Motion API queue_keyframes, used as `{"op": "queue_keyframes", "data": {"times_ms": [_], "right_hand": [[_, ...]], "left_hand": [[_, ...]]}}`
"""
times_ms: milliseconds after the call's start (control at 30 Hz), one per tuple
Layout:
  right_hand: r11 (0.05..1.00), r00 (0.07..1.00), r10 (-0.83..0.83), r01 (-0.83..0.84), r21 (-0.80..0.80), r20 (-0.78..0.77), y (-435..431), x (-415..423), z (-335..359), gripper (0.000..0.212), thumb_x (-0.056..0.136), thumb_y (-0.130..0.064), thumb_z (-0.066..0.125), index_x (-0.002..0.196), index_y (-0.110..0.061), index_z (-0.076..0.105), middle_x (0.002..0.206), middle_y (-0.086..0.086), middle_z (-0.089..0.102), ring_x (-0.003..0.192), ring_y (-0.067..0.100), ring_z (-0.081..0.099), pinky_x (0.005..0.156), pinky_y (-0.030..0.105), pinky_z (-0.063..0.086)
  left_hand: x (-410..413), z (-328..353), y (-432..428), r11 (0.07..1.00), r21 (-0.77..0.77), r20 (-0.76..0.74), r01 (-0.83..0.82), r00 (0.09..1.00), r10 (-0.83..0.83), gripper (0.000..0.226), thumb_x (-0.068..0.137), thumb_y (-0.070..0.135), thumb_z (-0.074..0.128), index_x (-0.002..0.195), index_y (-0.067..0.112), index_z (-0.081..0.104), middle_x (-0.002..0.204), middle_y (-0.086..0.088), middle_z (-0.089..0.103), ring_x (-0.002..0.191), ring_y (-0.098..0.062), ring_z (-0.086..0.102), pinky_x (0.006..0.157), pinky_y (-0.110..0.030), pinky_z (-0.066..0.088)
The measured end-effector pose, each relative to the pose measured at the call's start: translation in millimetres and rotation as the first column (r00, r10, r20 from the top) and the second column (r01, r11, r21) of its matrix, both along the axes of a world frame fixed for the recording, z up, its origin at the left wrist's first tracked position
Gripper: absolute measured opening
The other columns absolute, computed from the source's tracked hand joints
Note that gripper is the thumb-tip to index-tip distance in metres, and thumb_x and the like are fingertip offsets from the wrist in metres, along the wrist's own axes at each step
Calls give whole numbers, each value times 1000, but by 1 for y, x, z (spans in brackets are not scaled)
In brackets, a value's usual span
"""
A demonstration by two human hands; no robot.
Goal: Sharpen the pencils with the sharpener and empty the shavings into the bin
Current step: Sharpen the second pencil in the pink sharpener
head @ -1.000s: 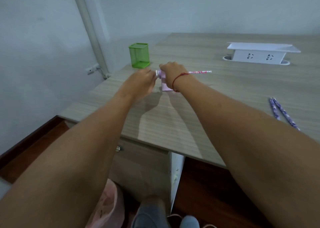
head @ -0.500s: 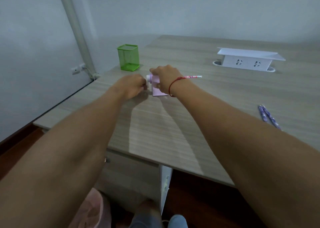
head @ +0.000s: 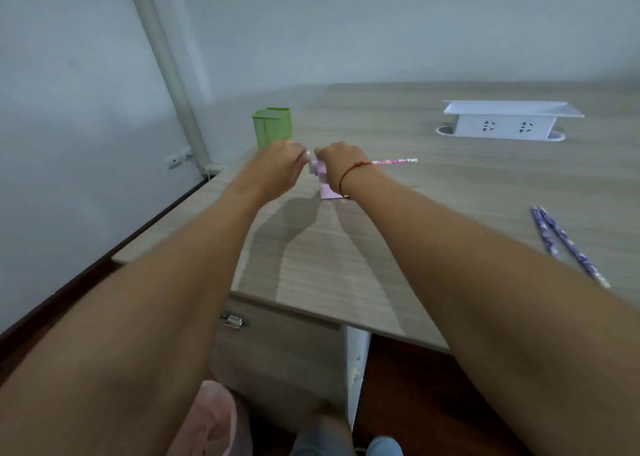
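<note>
A pink desk sharpener [head: 327,187] stands on the wooden table [head: 433,192]. My right hand [head: 341,164] lies over its top and grips it; a red string circles that wrist. A pink patterned pencil [head: 394,161] sticks out level from the sharpener's right side. My left hand [head: 280,169] is curled round the small crank at the sharpener's left end. The hands hide most of the sharpener and the crank. Two purple patterned pencils [head: 561,240] lie side by side at the table's right. A pink bin [head: 211,424] stands on the floor under the table edge.
A green mesh pen holder [head: 272,128] stands just behind my left hand. A white socket box [head: 505,121] sits at the back right. A drawer with a metal lock [head: 233,321] is under the table's near edge. The wall and a pipe run along the left.
My left hand has moved up and down at the crank end of the sharpener and now sits higher. My right hand stays on the sharpener; the pencil stays in it. The camera has shifted.
</note>
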State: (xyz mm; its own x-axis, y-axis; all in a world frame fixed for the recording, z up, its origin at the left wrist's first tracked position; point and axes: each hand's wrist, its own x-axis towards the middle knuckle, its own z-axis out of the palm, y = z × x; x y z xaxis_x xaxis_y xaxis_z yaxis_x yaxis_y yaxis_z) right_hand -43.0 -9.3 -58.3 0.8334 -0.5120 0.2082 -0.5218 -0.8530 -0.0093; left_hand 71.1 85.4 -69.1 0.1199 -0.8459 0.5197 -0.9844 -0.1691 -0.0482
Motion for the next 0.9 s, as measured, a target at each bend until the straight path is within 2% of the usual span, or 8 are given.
{"op": "queue_keyframes", "data": {"times_ms": [67, 200, 267, 433, 567, 700, 767, 900], "right_hand": [[1000, 1000, -2, 2, 5, 15, 3, -3, 2, 33, 92, -14, 51, 123, -9, 57, 130, 17, 58, 122, 34, 56, 95, 36, 46], [999, 999, 36, -36, -22, 25, 5, -11, -1, 38, 97, -22, 46, 133, -10, 51, 136, 15, 53, 127, 34, 51, 98, 38, 43], [997, 998, 63, -62, -34, 14, 1, -13, -1, 39, 97, -23, 46, 135, -11, 49, 137, 13, 53, 127, 33, 49, 98, 37, 42], [995, 995, 93, -93, -35, -21, -8, -9, 3, 38, 97, -27, 46, 132, -12, 51, 137, 10, 53, 127, 32, 48, 96, 36, 42], [992, 993, 115, -116, -43, -36, -12, -8, 1, 41, 97, -28, 46, 135, -14, 49, 139, 7, 52, 128, 31, 47, 97, 37, 42], [994, 993, 109, -109, -12, -37, -16, -6, 2, 39, 97, -30, 46, 133, -16, 51, 135, 8, 55, 124, 31, 51, 94, 36, 43], [996, 996, 91, -91, 12, -12, -20, -7, -1, 41, 96, -32, 47, 135, -20, 49, 136, 8, 54, 124, 32, 52, 95, 37, 43], [993, 996, 87, -88, 82, 19, -17, -6, -13, 47, 91, -20, 53, 137, -29, 46, 132, 5, 50, 118, 35, 56, 98, 45, 45]], "left_hand": [[-7, -18, 11, 998, 61, -30, 30, 999, -28, 31, 94, 16, 41, 81, -4, 61, 84, -26, 62, 78, -41, 60, 66, -44, 44], [-13, -48, 12, 989, 140, -107, -39, 993, 54, 31, 98, 16, 38, 97, -2, 63, 99, -24, 61, 94, -39, 58, 83, -45, 44], [-10, -52, 6, 984, 170, -113, -47, 991, 67, 30, 99, 15, 39, 100, -2, 63, 102, -23, 61, 98, -38, 57, 86, -44, 42], [6, -55, -13, 975, 201, -163, -90, 979, 124, 29, 98, 16, 42, 100, -4, 63, 103, -25, 60, 99, -38, 56, 84, -42, 42], [15, -45, -25, 972, 210, -225, -108, 962, 156, 21, 90, 6, 47, 99, -2, 64, 106, -25, 62, 99, -38, 59, 80, -38, 42], [29, -23, -38, 986, 111, -234, -123, 961, 147, 20, 93, 5, 45, 82, -4, 60, 91, -29, 61, 88, -39, 60, 66, -35, 34], [32, -11, -40, 993, 53, -202, -109, 972, 117, 26, 97, 11, 45, 83, -6, 59, 93, -30, 61, 89, -40, 58, 65, -34, 30], [30, -9, -33, 995, 46, -171, -92, 980, 99, 27, 97, 14, 45, 85, -4, 61, 93, -28, 62, 89, -40, 58, 67, -39, 37]]}}
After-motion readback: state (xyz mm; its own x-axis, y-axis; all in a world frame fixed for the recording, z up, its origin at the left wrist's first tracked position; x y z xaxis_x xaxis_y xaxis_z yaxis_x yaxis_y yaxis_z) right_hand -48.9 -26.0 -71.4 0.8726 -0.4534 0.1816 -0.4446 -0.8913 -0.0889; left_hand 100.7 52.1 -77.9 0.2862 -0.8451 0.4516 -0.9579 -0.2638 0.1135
